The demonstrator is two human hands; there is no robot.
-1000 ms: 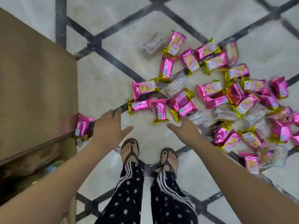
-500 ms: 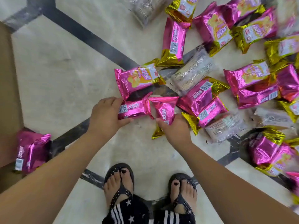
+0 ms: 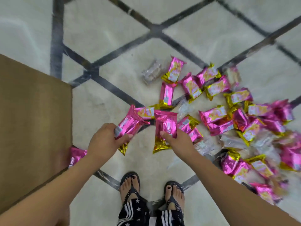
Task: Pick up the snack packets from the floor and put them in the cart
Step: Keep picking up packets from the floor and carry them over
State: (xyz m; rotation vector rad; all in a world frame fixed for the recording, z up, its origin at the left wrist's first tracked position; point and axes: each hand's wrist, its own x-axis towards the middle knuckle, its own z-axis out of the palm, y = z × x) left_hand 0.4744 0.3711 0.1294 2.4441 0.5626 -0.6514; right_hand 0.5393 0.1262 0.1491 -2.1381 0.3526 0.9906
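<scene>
Overhead, stands in black sandals [image 3: 130,183] on a pale floor [image 3: 114,43] crossed by dark lines, arms reaching down toward scattered snacks. Grips a pink packet [image 3: 130,124] in the left hand [image 3: 104,141], fingers curled over its lower part, thumb across its near side, gold end poking out below the hand. Pinches a second packet [image 3: 165,126] in the right hand [image 3: 177,141], thumb pressed across its front, gold end hanging beneath. Holds both apparently lifted off the floor, upper ends pointing away from the body, hands apart with bare floor showing between them. Faces the heap [image 3: 215,115] of pink-and-gold packets spread on the floor ahead and to the right, many overlapping, mixed with clear wrappers [image 3: 152,73], one of these lying alone at the heap's far left corner. Blurs toward the right edge, hiding the print there. Shows a stray [image 3: 76,154] pink packet on the floor at the left, just beside the edge of a brown board [image 3: 32,119] and partly hidden behind the left forearm. Gives the left side over to that board, flat and plain; cannot tell whether it belongs to the cart. Wears dark trousers [image 3: 135,214] with white stars and stripes, visible at the bottom edge between the two forearms
</scene>
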